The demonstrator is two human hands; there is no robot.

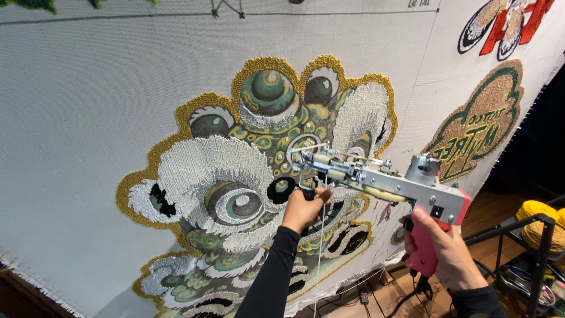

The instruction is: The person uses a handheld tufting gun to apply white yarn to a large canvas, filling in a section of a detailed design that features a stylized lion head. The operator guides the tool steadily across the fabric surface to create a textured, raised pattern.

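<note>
The gun's needle tip sits against the tufted lion face [247, 176] and is hard to pick out from the busy pile behind it. The left hand [303, 209] is curled shut around the gun's black front handle, which it hides almost wholly; its sleeve runs off the bottom edge. The right hand [444, 250] is wrapped around the pink grip of the tufting gun [382, 179], with its wrist cut by the frame. A thin yarn strand [321, 247] hangs down from the gun past the left hand. The gun is held level in front of the stretched cloth [88, 118], at the middle of the lion face. Two more tufted pieces, a green and tan badge [479, 126] and a red and white one [506, 23], are partly cropped at the right. Low at the right, a black rack [532, 235] holds yellow yarn cones [532, 209], only partly seen. Cables [376, 294] lie on the floor, dim.
</note>
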